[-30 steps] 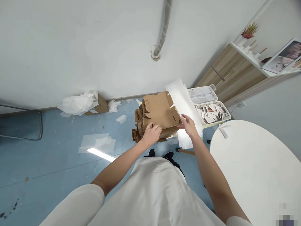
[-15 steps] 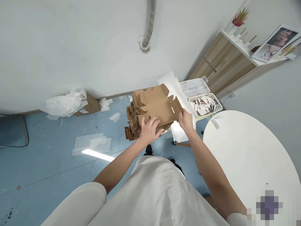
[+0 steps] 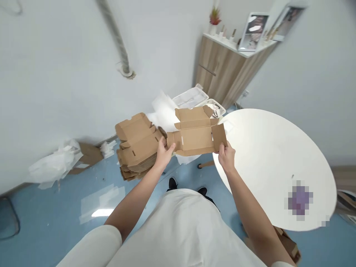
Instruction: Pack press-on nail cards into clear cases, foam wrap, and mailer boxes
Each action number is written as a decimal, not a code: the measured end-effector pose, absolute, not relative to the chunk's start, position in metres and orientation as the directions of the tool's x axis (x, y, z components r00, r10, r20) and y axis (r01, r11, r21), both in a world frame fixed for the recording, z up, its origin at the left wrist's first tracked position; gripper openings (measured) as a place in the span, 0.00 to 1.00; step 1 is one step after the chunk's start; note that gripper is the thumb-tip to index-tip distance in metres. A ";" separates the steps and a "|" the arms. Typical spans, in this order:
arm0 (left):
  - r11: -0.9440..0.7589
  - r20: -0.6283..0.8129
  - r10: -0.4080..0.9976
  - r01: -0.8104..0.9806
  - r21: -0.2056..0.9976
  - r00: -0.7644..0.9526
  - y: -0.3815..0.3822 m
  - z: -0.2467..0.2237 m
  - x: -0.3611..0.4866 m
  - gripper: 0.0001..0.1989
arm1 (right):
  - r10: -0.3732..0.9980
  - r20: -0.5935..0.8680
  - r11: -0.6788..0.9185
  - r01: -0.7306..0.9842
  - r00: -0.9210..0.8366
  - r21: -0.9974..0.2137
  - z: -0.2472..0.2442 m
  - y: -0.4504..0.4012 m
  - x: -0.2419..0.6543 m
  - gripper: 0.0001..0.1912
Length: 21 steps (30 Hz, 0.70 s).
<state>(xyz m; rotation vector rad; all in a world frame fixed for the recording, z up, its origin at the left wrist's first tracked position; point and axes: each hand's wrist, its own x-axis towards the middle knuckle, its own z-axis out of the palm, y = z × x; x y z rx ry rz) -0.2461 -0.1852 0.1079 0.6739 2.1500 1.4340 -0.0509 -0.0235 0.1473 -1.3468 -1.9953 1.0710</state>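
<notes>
An unfolded brown cardboard box (image 3: 197, 139) is stretched between my two hands, its flaps and slots showing. My left hand (image 3: 164, 151) pinches its left side flap between thumb and fingers. On the opposite side, my right hand (image 3: 226, 155) is closed on the lower corner of the right flap. Left of the held box lies a pile of similar flat cardboard boxes (image 3: 139, 142), some with their flaps bent up. The held box is apart from the pile, in front of white sheets (image 3: 164, 111).
A round white table (image 3: 267, 148) stands at my right. Behind the held box are white baskets (image 3: 191, 97), one holding small packets, and a wooden cabinet (image 3: 219, 63). White wrapping (image 3: 57, 159) and a carton (image 3: 86, 155) sit by the wall at left.
One flat box has come off the pile and moved right, towards the round table. My left hand, previously spread over the pile, now grips it too. The view has turned right.
</notes>
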 end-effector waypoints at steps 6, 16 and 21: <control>0.258 -0.147 0.880 0.196 0.946 -0.452 -0.108 0.095 -0.165 0.19 | 0.986 -0.071 0.017 0.516 -0.150 -0.856 0.121 -0.006 0.071 0.25; 0.242 -0.219 0.968 0.685 0.688 -0.123 -0.020 0.085 -0.052 0.13 | 0.987 -0.133 -0.161 0.670 0.093 -0.725 0.081 -0.011 0.215 0.24; 0.237 -0.334 0.943 0.732 0.638 -0.015 0.000 0.079 -0.032 0.13 | 0.974 -0.177 -0.226 0.594 0.140 -0.772 0.056 -0.009 0.238 0.20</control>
